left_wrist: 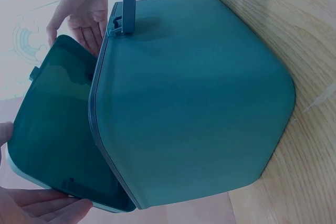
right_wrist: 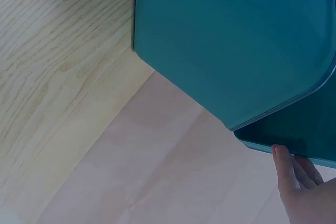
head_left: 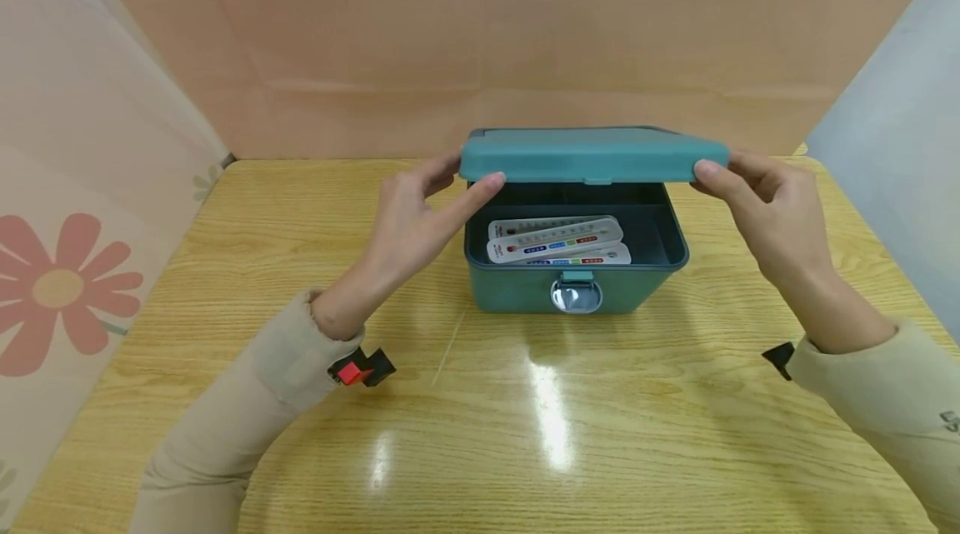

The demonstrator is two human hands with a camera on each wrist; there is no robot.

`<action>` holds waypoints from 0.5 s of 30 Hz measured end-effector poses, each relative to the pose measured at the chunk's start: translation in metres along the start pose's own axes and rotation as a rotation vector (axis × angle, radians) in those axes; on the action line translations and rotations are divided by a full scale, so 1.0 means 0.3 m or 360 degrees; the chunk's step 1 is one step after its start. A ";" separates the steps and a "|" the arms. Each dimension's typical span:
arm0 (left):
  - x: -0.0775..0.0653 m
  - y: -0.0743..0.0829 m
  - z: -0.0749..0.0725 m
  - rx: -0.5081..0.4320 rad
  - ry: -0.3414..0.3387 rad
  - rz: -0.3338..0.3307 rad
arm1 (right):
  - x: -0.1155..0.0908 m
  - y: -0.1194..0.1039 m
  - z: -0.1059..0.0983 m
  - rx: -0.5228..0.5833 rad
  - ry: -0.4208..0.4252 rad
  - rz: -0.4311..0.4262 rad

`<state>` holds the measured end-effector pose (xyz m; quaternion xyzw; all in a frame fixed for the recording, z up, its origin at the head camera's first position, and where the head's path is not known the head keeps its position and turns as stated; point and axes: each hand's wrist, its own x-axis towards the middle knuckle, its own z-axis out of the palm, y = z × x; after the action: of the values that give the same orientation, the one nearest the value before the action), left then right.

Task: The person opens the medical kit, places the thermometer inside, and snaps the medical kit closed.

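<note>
A teal storage box point(head_left: 502, 291) stands on the table with its hinged lid point(head_left: 592, 157) partly raised. My left hand point(head_left: 405, 217) grips the lid's left end, the thumb on its front corner and the fingers along its side. At the opposite end my right hand point(head_left: 783, 222) holds the lid likewise, thumb at the front corner. Inside the box lie several white strip thermometers point(head_left: 555, 240) with coloured scale marks, overlapping one another. A shiny latch point(head_left: 576, 295) hangs on the box's front. The left wrist view shows the lid's underside point(left_wrist: 52, 114) and both hands at its edges.
The wood-grain table point(head_left: 480, 434) reaches back to a tan backdrop point(head_left: 480, 34). A pale panel with a pink flower point(head_left: 58, 288) stands along the left, and a whitish wall point(head_left: 900, 151) along the right. Black wrist mounts point(head_left: 363, 369) sit at the sleeves.
</note>
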<state>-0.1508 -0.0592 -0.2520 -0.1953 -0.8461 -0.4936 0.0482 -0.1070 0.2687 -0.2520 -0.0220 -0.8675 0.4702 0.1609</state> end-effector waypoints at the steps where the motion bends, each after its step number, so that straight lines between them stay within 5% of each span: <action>1: -0.001 -0.001 0.000 -0.0004 -0.0004 0.0005 | -0.001 0.001 0.000 -0.0007 0.0004 0.0000; 15: -0.024 -0.017 0.001 0.0086 -0.0046 0.0073 | -0.019 0.019 -0.002 -0.0064 -0.0071 0.0033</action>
<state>-0.1459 -0.0631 -0.2583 -0.2204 -0.8550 -0.4665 0.0525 -0.1022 0.2713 -0.2579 -0.0237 -0.8799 0.4546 0.1363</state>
